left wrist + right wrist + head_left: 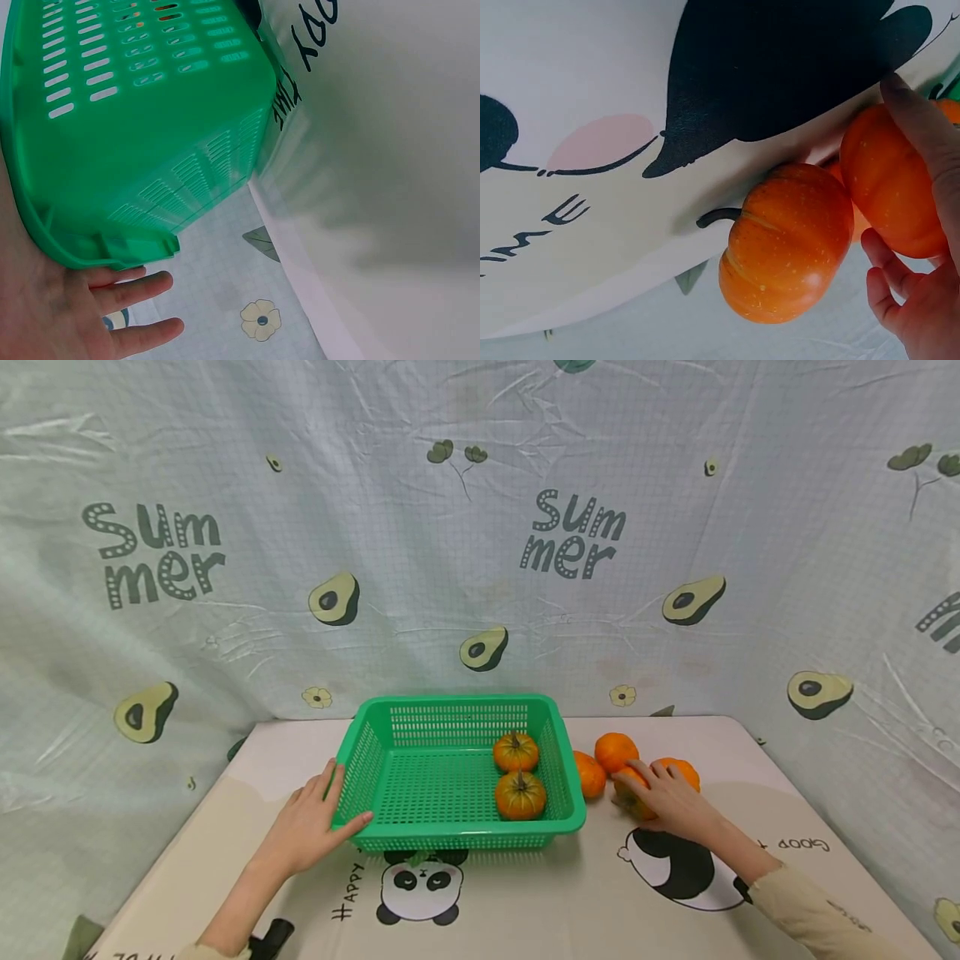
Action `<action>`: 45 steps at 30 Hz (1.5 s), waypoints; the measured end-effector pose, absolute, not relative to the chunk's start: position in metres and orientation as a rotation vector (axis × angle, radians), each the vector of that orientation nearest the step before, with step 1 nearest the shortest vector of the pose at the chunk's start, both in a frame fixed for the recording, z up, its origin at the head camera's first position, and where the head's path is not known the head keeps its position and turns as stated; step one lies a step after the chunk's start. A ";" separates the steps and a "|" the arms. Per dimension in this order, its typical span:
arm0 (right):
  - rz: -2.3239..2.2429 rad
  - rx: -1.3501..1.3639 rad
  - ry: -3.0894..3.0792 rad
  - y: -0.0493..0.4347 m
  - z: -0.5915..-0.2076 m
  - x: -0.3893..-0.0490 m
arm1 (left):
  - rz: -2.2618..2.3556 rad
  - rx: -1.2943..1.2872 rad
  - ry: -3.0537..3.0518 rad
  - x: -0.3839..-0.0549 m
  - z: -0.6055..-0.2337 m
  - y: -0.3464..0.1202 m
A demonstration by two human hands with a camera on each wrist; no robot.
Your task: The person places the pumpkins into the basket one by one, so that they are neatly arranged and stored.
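Beyond the left hand [303, 828] and right hand [675, 802], a pale, creased sheet [420, 543] is hanging as a back wall, curving forward on the outer side of each. Grey-green "summer" lettering [573, 533] and avocado prints [333, 599] are dotting it, with small cream flowers [317, 697] showing low down, beyond each hand. Beneath both, a light-coloured table [525, 910] is stretching out; a printed panda face [421, 890] is lying between them on the near side, and a black-and-white figure [675, 864] is showing beside the right hand. Soft light is falling around both hands, leaving blurred shadows [405, 259] on the table.
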State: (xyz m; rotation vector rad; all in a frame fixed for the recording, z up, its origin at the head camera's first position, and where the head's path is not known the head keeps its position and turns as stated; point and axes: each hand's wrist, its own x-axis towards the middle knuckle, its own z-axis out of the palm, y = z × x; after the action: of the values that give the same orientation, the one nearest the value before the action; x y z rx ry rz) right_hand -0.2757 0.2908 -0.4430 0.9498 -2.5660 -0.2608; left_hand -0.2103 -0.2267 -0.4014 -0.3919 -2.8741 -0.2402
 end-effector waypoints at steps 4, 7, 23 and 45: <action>-0.248 0.959 -2.544 0.291 -0.442 -0.276 | -0.237 -0.390 -2.875 -0.210 -0.401 -0.227; -0.218 0.963 -2.583 0.291 -0.440 -0.275 | -0.236 -0.389 -2.874 -0.209 -0.400 -0.227; -0.037 0.960 -2.544 0.286 -0.426 -0.269 | -0.243 -0.390 -2.879 -0.210 -0.401 -0.226; 0.241 0.877 -2.543 0.251 -0.381 -0.277 | -0.238 -0.393 -2.882 -0.211 -0.400 -0.226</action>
State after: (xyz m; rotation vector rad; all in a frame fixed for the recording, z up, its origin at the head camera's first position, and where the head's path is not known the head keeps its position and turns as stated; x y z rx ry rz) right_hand -0.2767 0.2506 -0.3815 0.8774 -2.5430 0.2406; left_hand -0.2105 -0.2264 -0.3999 -0.3929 -2.8817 -0.2381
